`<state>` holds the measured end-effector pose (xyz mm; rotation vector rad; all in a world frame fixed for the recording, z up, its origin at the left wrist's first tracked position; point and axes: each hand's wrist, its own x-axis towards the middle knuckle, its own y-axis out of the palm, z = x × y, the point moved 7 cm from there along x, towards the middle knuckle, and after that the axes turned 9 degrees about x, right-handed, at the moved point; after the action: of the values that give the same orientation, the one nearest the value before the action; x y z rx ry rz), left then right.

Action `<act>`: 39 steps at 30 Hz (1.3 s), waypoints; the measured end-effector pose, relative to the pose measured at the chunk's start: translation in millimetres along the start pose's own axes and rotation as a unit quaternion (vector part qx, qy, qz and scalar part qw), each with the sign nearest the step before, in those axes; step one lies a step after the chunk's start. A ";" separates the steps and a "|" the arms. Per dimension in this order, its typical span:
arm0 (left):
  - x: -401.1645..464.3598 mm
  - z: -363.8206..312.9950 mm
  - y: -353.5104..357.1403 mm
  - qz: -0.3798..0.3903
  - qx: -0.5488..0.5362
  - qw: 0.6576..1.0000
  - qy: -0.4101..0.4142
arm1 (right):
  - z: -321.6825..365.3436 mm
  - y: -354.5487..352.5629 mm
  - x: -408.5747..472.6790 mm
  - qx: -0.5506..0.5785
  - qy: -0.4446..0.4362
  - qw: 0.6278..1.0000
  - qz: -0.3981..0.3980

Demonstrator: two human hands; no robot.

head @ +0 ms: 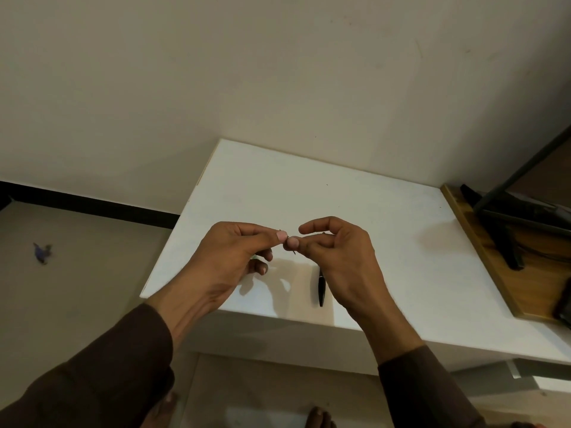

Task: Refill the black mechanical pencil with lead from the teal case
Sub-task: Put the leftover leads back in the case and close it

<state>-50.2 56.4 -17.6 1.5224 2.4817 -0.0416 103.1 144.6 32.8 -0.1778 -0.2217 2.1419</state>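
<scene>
My left hand (pixel 234 248) and my right hand (pixel 336 251) are raised over the white table (pixel 386 242), fingertips almost touching. A thin dark lead (pixel 293 250) pokes down from the pinch of my right thumb and forefinger. A sliver of the teal case (pixel 253 257) shows under the curled fingers of my left hand; the rest of it is hidden. The black mechanical pencil (pixel 321 287) lies on the table near the front edge, just below my right hand, with no hand on it.
A wooden board (pixel 494 257) with a black stand (pixel 509 230) on it sits at the table's right end. A wall runs behind the table. The floor on the left holds a small blue object (pixel 41 253). The front edge of the table is close to my wrists.
</scene>
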 end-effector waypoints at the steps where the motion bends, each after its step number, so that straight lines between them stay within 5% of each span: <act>1: 0.5 0.4 -0.1 0.000 -0.005 1.000 0.000 | 0.8 0.7 0.0 0.003 0.001 1.000 0.003; 10: -0.4 -2.5 0.5 0.009 -0.013 1.000 0.005 | 6.4 6.4 -0.9 -0.033 0.001 0.999 0.030; 21: -5.3 -23.4 -20.1 -0.077 0.112 0.990 0.035 | 16.4 14.5 -4.3 -0.099 -0.002 0.995 -0.006; 25: -13.1 -27.7 -47.9 -0.194 0.336 0.920 0.048 | 13.6 5.3 -3.7 -0.078 -0.003 0.997 -0.018; 31: -14.9 -11.2 -23.7 -0.178 0.478 0.860 -0.017 | 11.7 -0.2 -6.1 -0.054 -0.015 0.997 -0.044; 39: -16.0 -14.8 -20.6 -0.192 0.412 0.891 0.008 | 1.8 -2.1 -3.4 0.000 0.012 0.998 -0.061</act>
<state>-64.1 35.0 -1.8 1.1853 2.8936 -1.2925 106.3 142.7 35.1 -0.1862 -0.2139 2.0174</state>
